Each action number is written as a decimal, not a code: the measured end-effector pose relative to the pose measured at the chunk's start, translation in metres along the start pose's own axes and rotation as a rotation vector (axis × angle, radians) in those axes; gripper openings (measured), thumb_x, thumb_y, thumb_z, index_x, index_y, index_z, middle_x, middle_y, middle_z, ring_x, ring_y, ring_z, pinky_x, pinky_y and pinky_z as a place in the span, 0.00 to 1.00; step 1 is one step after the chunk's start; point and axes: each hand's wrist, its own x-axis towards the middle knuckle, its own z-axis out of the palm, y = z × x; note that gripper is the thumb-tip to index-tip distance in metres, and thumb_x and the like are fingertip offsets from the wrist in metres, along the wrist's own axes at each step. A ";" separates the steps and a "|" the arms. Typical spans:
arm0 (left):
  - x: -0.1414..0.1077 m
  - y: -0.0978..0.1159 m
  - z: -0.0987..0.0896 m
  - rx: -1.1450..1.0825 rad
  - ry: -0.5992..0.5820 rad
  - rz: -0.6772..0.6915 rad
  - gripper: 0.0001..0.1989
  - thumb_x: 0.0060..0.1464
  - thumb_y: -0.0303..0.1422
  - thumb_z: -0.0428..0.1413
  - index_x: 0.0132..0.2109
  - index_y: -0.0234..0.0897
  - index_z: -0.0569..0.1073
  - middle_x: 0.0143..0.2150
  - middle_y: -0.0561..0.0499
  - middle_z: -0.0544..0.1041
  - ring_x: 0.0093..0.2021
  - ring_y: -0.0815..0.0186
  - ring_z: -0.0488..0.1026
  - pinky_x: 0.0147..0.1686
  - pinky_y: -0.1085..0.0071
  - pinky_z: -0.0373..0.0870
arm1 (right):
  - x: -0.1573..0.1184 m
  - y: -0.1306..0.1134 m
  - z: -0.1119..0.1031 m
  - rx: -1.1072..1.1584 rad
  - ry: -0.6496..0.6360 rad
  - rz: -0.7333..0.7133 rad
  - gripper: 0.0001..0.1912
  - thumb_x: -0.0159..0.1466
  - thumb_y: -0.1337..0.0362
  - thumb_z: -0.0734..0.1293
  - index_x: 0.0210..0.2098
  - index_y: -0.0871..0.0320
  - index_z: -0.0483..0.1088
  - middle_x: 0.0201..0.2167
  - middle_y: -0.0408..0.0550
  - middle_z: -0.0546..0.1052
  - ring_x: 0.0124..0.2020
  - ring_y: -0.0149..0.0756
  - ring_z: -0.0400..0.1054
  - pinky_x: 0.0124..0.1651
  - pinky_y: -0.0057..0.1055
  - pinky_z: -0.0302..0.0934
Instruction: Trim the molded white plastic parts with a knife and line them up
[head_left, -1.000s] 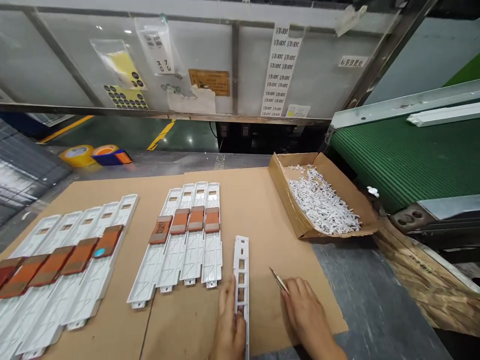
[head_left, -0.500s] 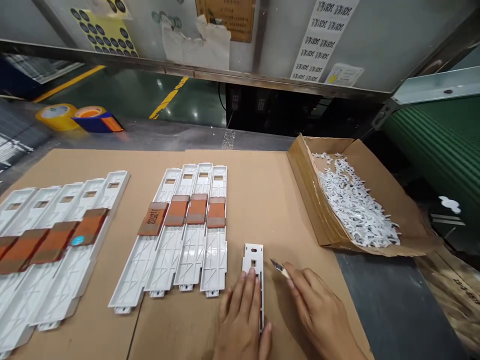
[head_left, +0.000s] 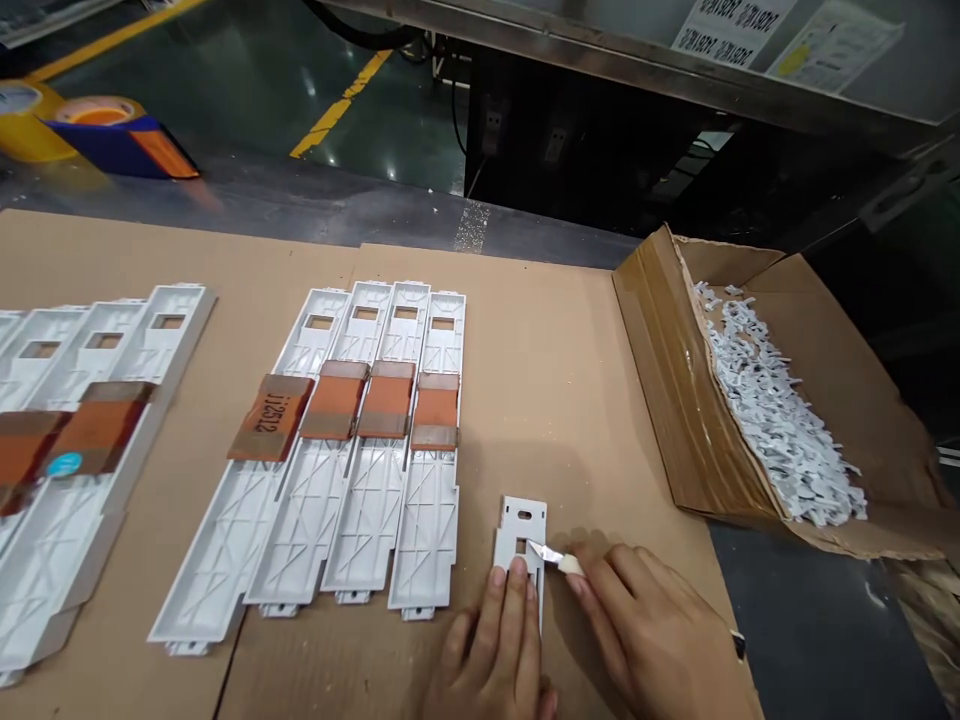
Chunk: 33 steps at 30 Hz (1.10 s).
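My left hand (head_left: pixel 491 645) presses down on a narrow white plastic strip (head_left: pixel 519 525), and its fingers cover the lower part. My right hand (head_left: pixel 645 625) grips a craft knife (head_left: pixel 559 558) with a pale handle. Its metal blade (head_left: pixel 541 552) sits at a small rectangular window in the strip. The strip lies on a brown cardboard sheet (head_left: pixel 540 400). Just left of my hands lie several long white plastic panels (head_left: pixel 360 520) side by side, each with an orange-brown patch (head_left: pixel 335 400) across it.
More patched white panels (head_left: pixel 97 420) lie at the left of the sheet. An open cardboard box (head_left: pixel 675 420) of white plastic scraps (head_left: pixel 780 420) stands at the right. Tape rolls (head_left: pixel 97 130) sit on the floor beyond the sheet.
The view has tilted down, so everything sits higher in the frame. The knife blade has moved from beside the strip onto its window, and my left hand now covers more of the strip.
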 end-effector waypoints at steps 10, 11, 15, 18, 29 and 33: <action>0.018 0.001 -0.005 0.038 0.193 0.044 0.22 0.60 0.38 0.41 0.47 0.30 0.74 0.49 0.45 0.75 0.52 0.63 0.66 0.53 0.67 0.52 | 0.003 -0.001 0.000 0.028 -0.007 0.015 0.19 0.70 0.62 0.50 0.36 0.57 0.71 0.24 0.45 0.68 0.25 0.34 0.62 0.31 0.31 0.50; 0.018 0.002 -0.005 0.033 0.196 0.042 0.22 0.60 0.38 0.41 0.47 0.30 0.74 0.49 0.45 0.75 0.52 0.63 0.66 0.53 0.67 0.52 | 0.004 -0.001 0.001 0.031 -0.011 0.018 0.19 0.70 0.62 0.50 0.36 0.57 0.71 0.24 0.45 0.68 0.25 0.34 0.62 0.31 0.31 0.50; 0.018 0.002 -0.006 0.032 0.193 0.040 0.22 0.60 0.38 0.41 0.46 0.30 0.75 0.49 0.46 0.75 0.51 0.63 0.67 0.53 0.67 0.52 | 0.004 0.000 0.002 0.036 -0.013 0.018 0.18 0.70 0.62 0.51 0.38 0.57 0.71 0.25 0.44 0.68 0.26 0.34 0.63 0.32 0.31 0.49; 0.018 0.002 -0.006 0.037 0.194 0.040 0.22 0.60 0.38 0.41 0.46 0.30 0.74 0.49 0.46 0.75 0.51 0.64 0.67 0.53 0.67 0.51 | 0.003 0.000 0.002 0.042 -0.013 0.019 0.18 0.70 0.62 0.51 0.40 0.58 0.71 0.25 0.44 0.68 0.26 0.34 0.63 0.32 0.31 0.50; 0.017 0.003 -0.006 0.028 0.181 0.017 0.22 0.60 0.39 0.41 0.47 0.31 0.74 0.50 0.47 0.75 0.51 0.64 0.67 0.50 0.66 0.53 | 0.004 0.000 0.003 0.053 -0.035 0.016 0.18 0.70 0.62 0.51 0.39 0.57 0.71 0.27 0.45 0.70 0.27 0.34 0.64 0.33 0.31 0.50; 0.018 0.004 -0.007 0.036 0.181 0.016 0.22 0.59 0.38 0.41 0.47 0.31 0.74 0.49 0.46 0.75 0.51 0.64 0.67 0.48 0.66 0.54 | 0.004 0.000 0.002 0.021 -0.030 0.015 0.18 0.70 0.62 0.51 0.38 0.56 0.71 0.24 0.44 0.69 0.25 0.35 0.63 0.31 0.31 0.49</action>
